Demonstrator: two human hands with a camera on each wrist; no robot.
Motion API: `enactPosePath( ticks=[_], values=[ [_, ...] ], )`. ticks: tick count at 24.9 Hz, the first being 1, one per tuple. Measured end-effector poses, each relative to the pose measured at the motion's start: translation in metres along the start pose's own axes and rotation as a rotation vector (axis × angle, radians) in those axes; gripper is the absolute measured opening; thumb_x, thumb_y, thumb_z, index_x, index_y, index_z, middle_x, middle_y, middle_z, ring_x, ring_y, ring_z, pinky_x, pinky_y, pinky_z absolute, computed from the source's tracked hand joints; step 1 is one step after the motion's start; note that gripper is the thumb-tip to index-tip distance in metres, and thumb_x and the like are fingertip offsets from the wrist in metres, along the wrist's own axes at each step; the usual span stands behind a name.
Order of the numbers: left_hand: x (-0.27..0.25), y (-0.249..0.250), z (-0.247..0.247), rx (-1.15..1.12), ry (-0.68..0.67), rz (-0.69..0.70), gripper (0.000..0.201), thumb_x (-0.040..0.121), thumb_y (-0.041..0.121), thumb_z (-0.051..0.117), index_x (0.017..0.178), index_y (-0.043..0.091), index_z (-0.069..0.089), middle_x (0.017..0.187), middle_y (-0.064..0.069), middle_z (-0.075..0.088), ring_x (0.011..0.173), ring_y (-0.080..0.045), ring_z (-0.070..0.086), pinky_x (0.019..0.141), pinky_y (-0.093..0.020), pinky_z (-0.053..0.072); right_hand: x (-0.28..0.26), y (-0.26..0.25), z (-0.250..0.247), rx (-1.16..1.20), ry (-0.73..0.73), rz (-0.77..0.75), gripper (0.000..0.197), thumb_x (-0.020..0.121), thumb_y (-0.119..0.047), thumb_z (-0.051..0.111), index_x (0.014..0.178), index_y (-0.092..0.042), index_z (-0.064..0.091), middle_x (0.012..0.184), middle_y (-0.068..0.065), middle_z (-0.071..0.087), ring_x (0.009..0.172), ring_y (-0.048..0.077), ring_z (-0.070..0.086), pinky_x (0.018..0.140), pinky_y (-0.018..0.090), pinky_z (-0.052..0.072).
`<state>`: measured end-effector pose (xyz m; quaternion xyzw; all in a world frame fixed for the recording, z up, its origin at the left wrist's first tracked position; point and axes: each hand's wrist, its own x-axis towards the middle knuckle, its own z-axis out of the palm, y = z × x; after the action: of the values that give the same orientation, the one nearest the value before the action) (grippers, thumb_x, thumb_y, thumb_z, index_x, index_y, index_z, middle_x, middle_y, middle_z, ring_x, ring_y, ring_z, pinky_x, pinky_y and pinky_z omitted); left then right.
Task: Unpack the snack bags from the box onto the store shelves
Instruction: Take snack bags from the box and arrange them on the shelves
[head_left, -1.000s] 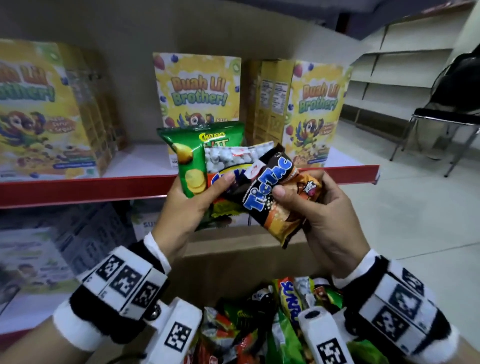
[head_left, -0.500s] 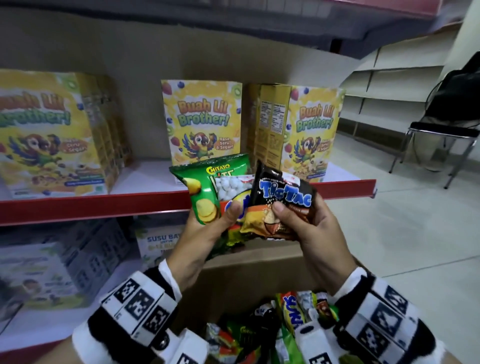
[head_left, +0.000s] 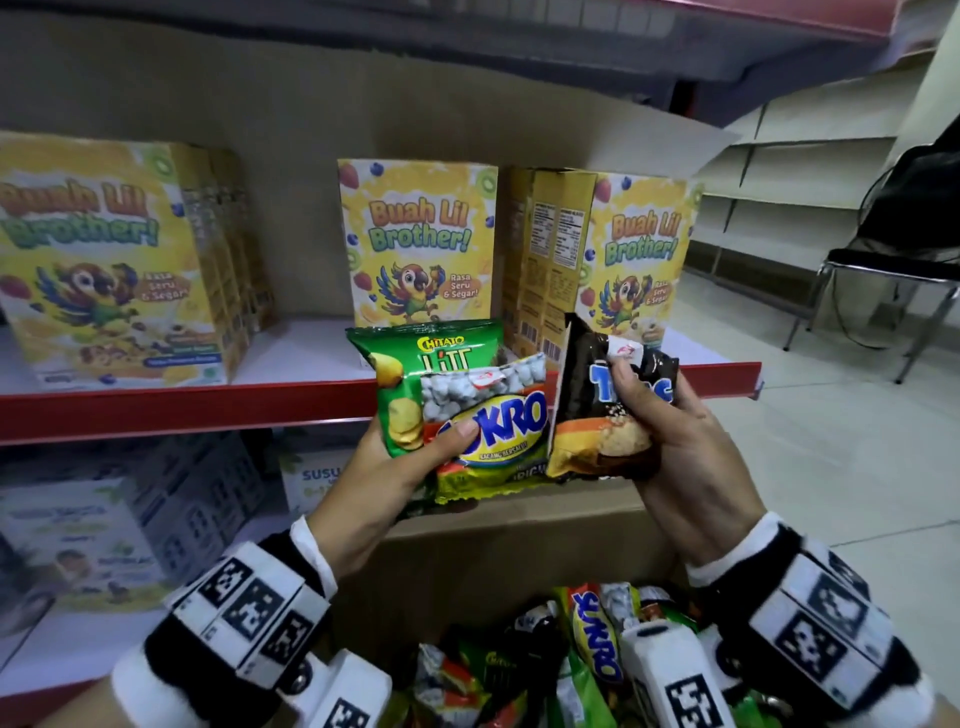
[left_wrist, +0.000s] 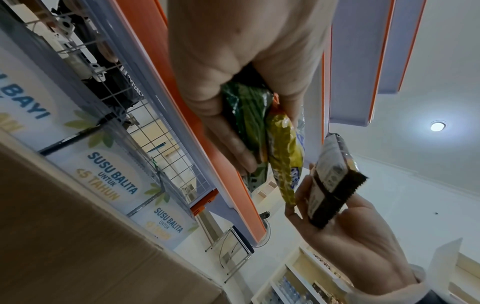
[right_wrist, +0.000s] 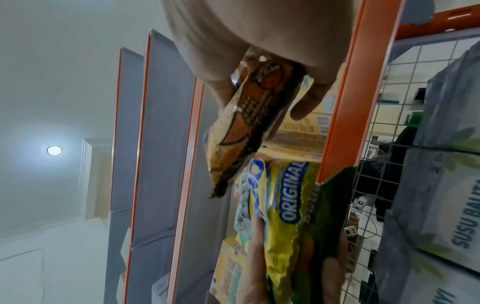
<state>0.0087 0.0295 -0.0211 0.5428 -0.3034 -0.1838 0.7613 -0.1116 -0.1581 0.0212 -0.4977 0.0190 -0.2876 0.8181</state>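
Observation:
My left hand (head_left: 415, 457) grips two snack bags together: a green Chitato Lite bag (head_left: 410, 379) behind and a yellow Sukro bag (head_left: 498, 431) in front, my thumb pressed on the Sukro bag. My right hand (head_left: 660, 431) holds a black and orange Tic Tac bag (head_left: 587, 410) upright, apart from the other two. All are raised in front of the red-edged shelf (head_left: 208, 405). In the left wrist view the green bag (left_wrist: 249, 115), the yellow bag (left_wrist: 283, 154) and the black bag (left_wrist: 332, 176) show edge-on. The cardboard box (head_left: 498, 566) below holds several more bags (head_left: 597, 644).
Yellow Buah Lil Brother cereal boxes (head_left: 421, 244) stand on the shelf at the left (head_left: 104, 270), middle and right (head_left: 639, 254), with bare shelf between them. Milk cartons (head_left: 83, 525) fill the lower shelf. A black chair (head_left: 904, 249) stands on the floor at the right.
My right hand has pulled the Tic Tac bag off the stack to the right and turned it upright. Both hands have risen toward the shelf.

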Motion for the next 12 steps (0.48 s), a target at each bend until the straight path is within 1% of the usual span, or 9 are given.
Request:
enactPosePath(
  ticks=[2, 4, 5, 6, 7, 8, 9, 11, 12],
  values=[
    [-0.001, -0.001, -0.001, -0.001, -0.009, 0.01, 0.056, 0.07, 0.027, 0.075, 0.122, 0.016, 0.058, 0.11, -0.006, 0.072, 0.098, -0.02, 0.07, 0.072, -0.023, 0.056, 0.0, 0.0, -0.003, -0.056, -0.038, -0.033, 0.033, 0.071, -0.021, 0.071, 0.104, -0.018, 0.07, 0.097, 0.007, 0.074, 0.078, 0.019, 0.072, 0.063, 0.033, 0.058],
    [-0.003, -0.001, 0.001, -0.004, -0.017, 0.026, 0.065, 0.066, 0.033, 0.081, 0.124, 0.019, 0.056, 0.113, -0.004, 0.071, 0.101, -0.02, 0.069, 0.078, -0.029, 0.057, -0.003, 0.008, -0.002, -0.183, -0.088, -0.033, 0.03, 0.064, -0.024, 0.075, 0.094, -0.019, 0.074, 0.091, 0.005, 0.074, 0.078, 0.018, 0.07, 0.071, 0.035, 0.057],
    [-0.004, -0.001, 0.002, 0.002, -0.023, 0.026, 0.072, 0.06, 0.042, 0.085, 0.124, 0.021, 0.056, 0.114, -0.002, 0.071, 0.103, -0.019, 0.068, 0.083, -0.031, 0.056, -0.005, 0.013, -0.001, -0.265, -0.109, -0.032, 0.031, 0.062, -0.025, 0.077, 0.092, -0.019, 0.074, 0.091, 0.004, 0.074, 0.08, 0.018, 0.069, 0.077, 0.037, 0.055],
    [-0.005, -0.001, 0.004, 0.003, -0.025, 0.02, 0.079, 0.053, 0.052, 0.086, 0.121, 0.025, 0.056, 0.112, 0.0, 0.072, 0.103, -0.017, 0.068, 0.084, -0.031, 0.056, -0.007, 0.018, 0.0, -0.341, -0.125, -0.038, 0.032, 0.061, -0.026, 0.078, 0.092, -0.019, 0.074, 0.091, 0.003, 0.074, 0.083, 0.018, 0.069, 0.08, 0.037, 0.053],
    [-0.006, 0.0, 0.005, -0.005, -0.02, 0.01, 0.082, 0.046, 0.06, 0.084, 0.117, 0.028, 0.058, 0.109, 0.002, 0.073, 0.1, -0.015, 0.07, 0.081, -0.029, 0.058, -0.008, 0.023, 0.002, -0.392, -0.142, -0.051, 0.032, 0.063, -0.025, 0.078, 0.094, -0.017, 0.073, 0.093, 0.003, 0.075, 0.085, 0.017, 0.069, 0.08, 0.034, 0.053],
    [-0.006, 0.001, 0.006, -0.019, -0.009, 0.001, 0.08, 0.045, 0.065, 0.082, 0.113, 0.029, 0.059, 0.105, 0.003, 0.074, 0.096, -0.013, 0.071, 0.076, -0.026, 0.059, -0.009, 0.026, 0.002, -0.415, -0.156, -0.062, 0.032, 0.065, -0.023, 0.077, 0.096, -0.016, 0.072, 0.095, 0.004, 0.075, 0.087, 0.018, 0.07, 0.078, 0.031, 0.054],
    [-0.005, 0.001, 0.006, -0.023, 0.009, -0.005, 0.073, 0.049, 0.066, 0.078, 0.11, 0.028, 0.061, 0.102, 0.004, 0.075, 0.093, -0.012, 0.071, 0.074, -0.024, 0.059, -0.01, 0.029, 0.002, -0.413, -0.174, -0.066, 0.031, 0.067, -0.021, 0.076, 0.098, -0.016, 0.071, 0.097, 0.005, 0.074, 0.088, 0.018, 0.07, 0.076, 0.029, 0.055],
    [-0.002, 0.001, 0.004, 0.014, 0.05, 0.006, 0.056, 0.062, 0.058, 0.07, 0.107, 0.025, 0.064, 0.098, 0.004, 0.075, 0.089, -0.011, 0.072, 0.073, -0.021, 0.059, -0.012, 0.029, 0.003, -0.37, -0.225, -0.051, 0.031, 0.072, -0.016, 0.074, 0.103, -0.017, 0.07, 0.103, 0.007, 0.073, 0.092, 0.021, 0.07, 0.074, 0.027, 0.055],
    [-0.001, 0.001, 0.004, 0.027, 0.065, 0.018, 0.05, 0.065, 0.053, 0.069, 0.105, 0.025, 0.065, 0.097, 0.004, 0.076, 0.087, -0.011, 0.072, 0.068, -0.019, 0.057, -0.013, 0.028, 0.003, -0.355, -0.258, -0.04, 0.033, 0.074, -0.013, 0.073, 0.107, -0.018, 0.069, 0.108, 0.007, 0.072, 0.096, 0.021, 0.069, 0.075, 0.026, 0.055]
  ],
)
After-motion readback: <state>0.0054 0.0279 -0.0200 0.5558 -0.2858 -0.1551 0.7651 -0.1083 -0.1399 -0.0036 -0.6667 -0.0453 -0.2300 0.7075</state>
